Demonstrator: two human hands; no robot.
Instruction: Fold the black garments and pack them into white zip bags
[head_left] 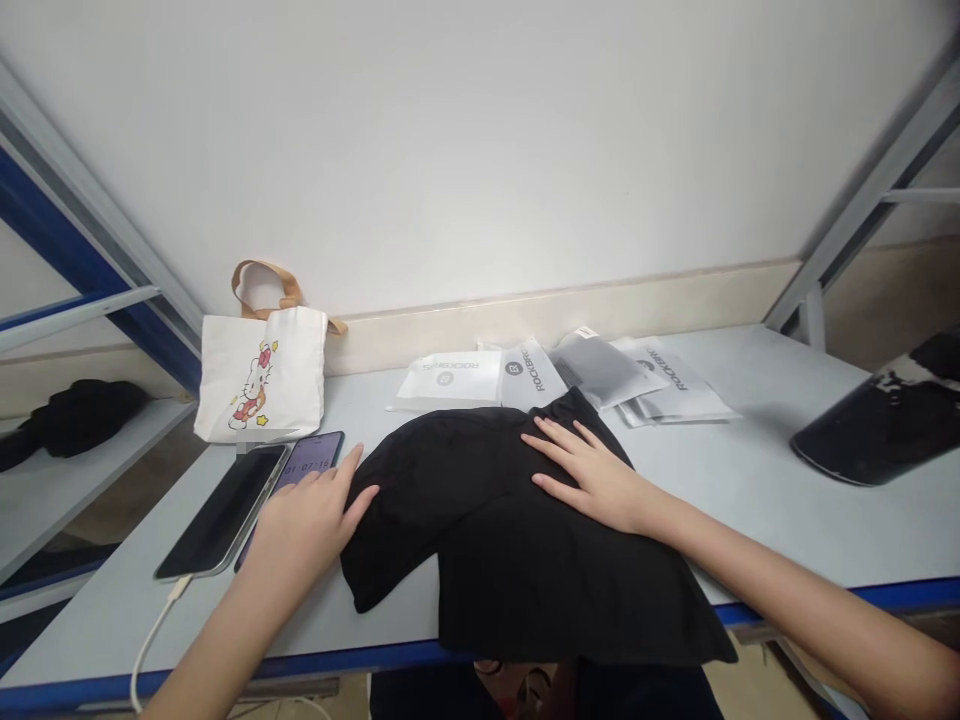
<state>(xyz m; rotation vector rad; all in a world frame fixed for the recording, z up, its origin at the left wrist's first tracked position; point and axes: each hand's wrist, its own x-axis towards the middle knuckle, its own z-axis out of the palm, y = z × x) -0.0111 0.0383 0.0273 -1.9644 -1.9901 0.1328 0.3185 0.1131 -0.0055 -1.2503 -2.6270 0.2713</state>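
Observation:
A black cloth piece [510, 530], apparently a garment or head covering, lies spread on the table in front of me, its lower edge overhanging the front. My right hand [589, 470] rests on its upper right part, palm down with fingers spread. At the cloth's left edge is my left hand [315, 505], thumb apart from the other fingers, whose tips are partly hidden. It covers part of a phone [311, 458] that shows a running time.
A dark-screened phone [221, 510] with a white cable lies left. Behind it stands a white tote bag [262, 370]. Several plastic packets, including a white packet [450, 380] and a clear packet [675, 385], lie along the wall. A black plastic bag [877, 425] sits right.

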